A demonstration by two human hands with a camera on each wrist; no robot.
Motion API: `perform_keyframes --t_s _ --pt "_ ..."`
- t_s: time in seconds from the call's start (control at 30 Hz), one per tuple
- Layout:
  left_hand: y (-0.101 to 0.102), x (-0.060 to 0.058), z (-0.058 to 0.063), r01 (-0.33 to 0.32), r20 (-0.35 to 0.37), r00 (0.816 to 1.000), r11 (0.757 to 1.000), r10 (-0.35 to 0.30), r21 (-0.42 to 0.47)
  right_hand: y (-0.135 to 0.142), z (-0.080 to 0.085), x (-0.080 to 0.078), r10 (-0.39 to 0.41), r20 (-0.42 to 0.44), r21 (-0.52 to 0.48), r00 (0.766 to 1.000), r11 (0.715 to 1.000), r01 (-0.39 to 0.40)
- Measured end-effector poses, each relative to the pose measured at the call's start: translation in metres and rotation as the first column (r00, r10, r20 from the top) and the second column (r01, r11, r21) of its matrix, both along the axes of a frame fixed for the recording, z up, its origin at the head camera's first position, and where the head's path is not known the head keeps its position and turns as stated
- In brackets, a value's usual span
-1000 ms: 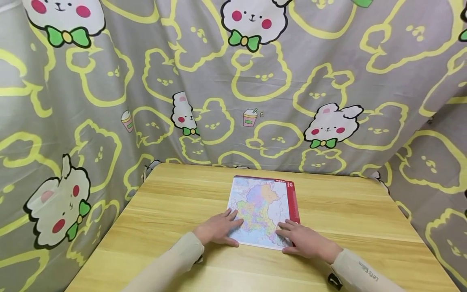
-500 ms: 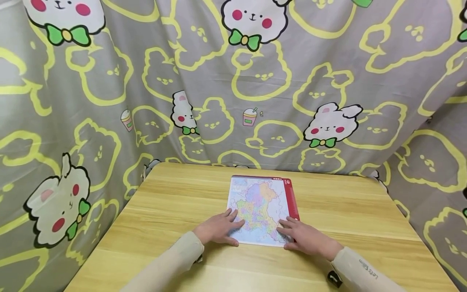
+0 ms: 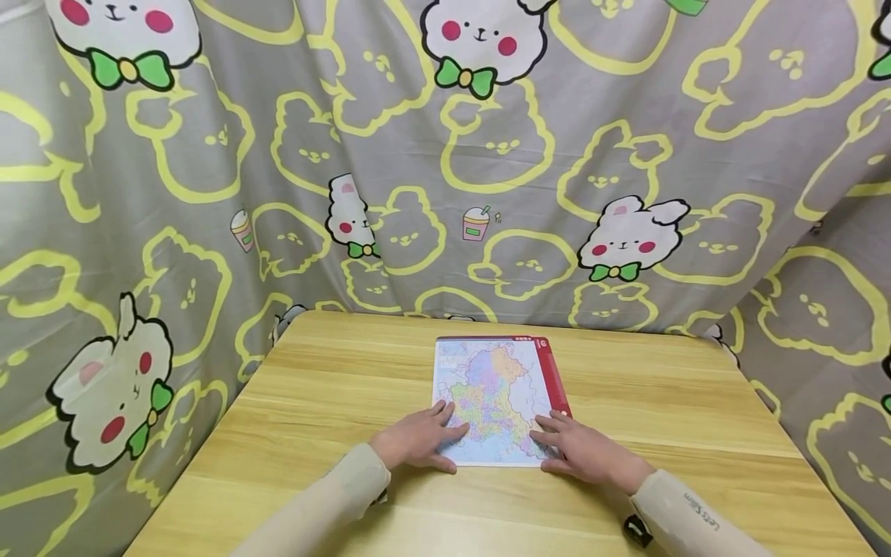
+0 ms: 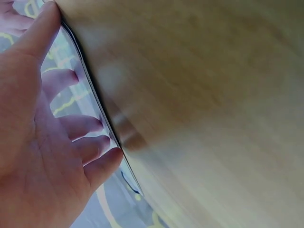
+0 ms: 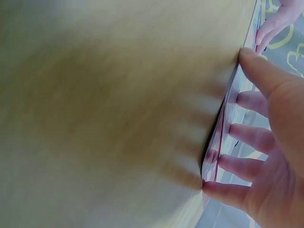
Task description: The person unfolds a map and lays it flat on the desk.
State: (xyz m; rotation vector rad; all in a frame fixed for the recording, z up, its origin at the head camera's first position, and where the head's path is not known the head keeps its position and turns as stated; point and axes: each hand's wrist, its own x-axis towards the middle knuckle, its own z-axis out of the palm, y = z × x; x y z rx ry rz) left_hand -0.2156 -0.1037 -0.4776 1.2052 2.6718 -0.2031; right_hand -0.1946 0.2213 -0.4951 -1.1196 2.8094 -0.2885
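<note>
A flat, rectangular map board (image 3: 487,391) lies on the wooden table, printed with a pastel-coloured map and a red strip along its right side. My left hand (image 3: 418,438) rests at its near left corner, fingers spread over the edge. At the near right corner is my right hand (image 3: 590,453), its fingers extended over the red strip and the map. In the left wrist view, the left hand (image 4: 52,137) touches the board's thin edge with its fingertips. The right wrist view has the right hand's fingertips (image 5: 243,164) against the glossy board. Nothing is gripped.
The wooden table (image 3: 334,363) extends around the board on all sides. Grey curtains (image 3: 411,162) with yellow outlines and white bunny prints hang behind the table and along both sides.
The map board has turned slightly anticlockwise, its far edge shifting left, and now lies squarer to the table's back edge. Both hands have stayed almost in place on it.
</note>
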Motion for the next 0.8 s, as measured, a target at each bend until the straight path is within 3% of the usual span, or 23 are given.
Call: perform_keyframes --t_s 0.17,0.57,0.8 --pt "-0.001 0.003 0.001 0.007 0.011 1.0 1.0 -0.007 0.01 0.001 -0.001 -0.003 0.0 0.002 -0.028 1.0 1.0 0.0" --pt "0.003 0.005 -0.001 0.07 -0.05 0.996 0.997 -0.071 -0.021 0.004 0.003 -0.011 -0.007 0.0 -0.04 1.0 0.999 0.007" --pt "0.004 0.006 -0.003 0.062 -0.013 0.998 0.998 -0.062 -0.014 0.005 0.003 -0.013 -0.019 0.021 -0.042 1.0 0.999 0.02"
